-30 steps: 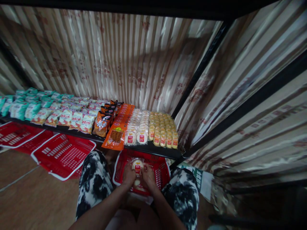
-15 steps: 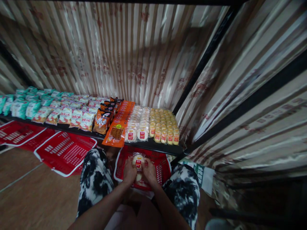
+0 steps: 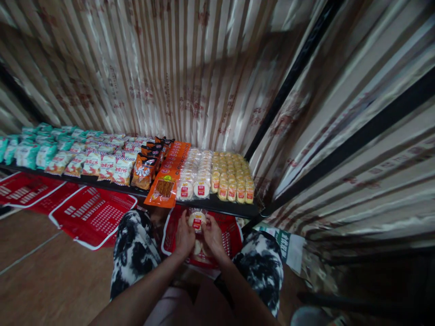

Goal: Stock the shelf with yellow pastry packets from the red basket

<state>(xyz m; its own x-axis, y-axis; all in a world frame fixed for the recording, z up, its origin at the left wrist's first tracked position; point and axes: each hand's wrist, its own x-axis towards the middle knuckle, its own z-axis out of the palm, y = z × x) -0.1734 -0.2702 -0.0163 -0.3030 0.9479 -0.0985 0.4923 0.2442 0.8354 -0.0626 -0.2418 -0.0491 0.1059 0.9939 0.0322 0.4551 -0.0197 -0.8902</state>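
Between my two hands is a round pale packaged cake (image 3: 197, 221) with a red label, in clear wrap. My left hand (image 3: 184, 233) grips its left side and my right hand (image 3: 212, 234) its right side. Both hands are above a red basket (image 3: 231, 226) between my knees, where more pale packs lie partly hidden below my fingers. On the shelf just beyond, similar white round packs (image 3: 201, 189) stand in two rows. Small yellow packs (image 3: 232, 190) are lined up to their right.
An orange bag of brown sticks (image 3: 165, 185) overhangs the edge of the black shelf (image 3: 224, 206). Farther left are orange-black bags (image 3: 144, 171), white snack bags (image 3: 122, 168) and teal packs (image 3: 46, 154). Another red basket (image 3: 97, 213) sits on the floor at left. Striped sheeting (image 3: 190, 68) backs the shelf.
Both hands have risen slightly toward the shelf with the packaged cake between them. The packs on the shelf stay in place.
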